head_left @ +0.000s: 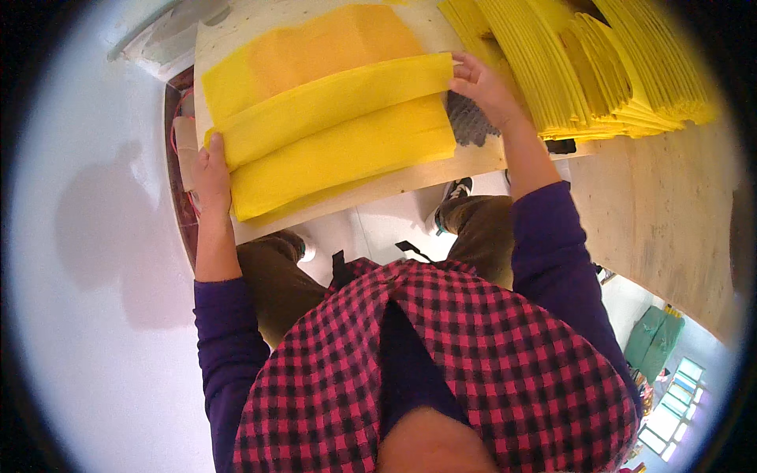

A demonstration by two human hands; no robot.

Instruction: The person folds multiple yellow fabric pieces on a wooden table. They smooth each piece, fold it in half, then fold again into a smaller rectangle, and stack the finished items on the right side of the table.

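Observation:
A yellow felt-like fabric sheet [347, 146] lies across the wooden tabletop, with a raised fold running from left to right. My left hand [211, 175] grips the left end of that fold, thumb on top and the other fingers mostly hidden. At the fold's right end, my right hand [482, 88] pinches the corner between thumb and fingers. Behind the fold lies a flat yellow area with an orange piece [335, 39] on it. A dark grey patch [471, 120] shows on the table beneath my right hand.
Tall stacks of folded yellow fabric [544, 71] stand at the far right. A wooden board [662, 205] extends along the right side. Red cords and a brown object [186, 150] sit in a recess by the table's left edge, next to a white wall [95, 260].

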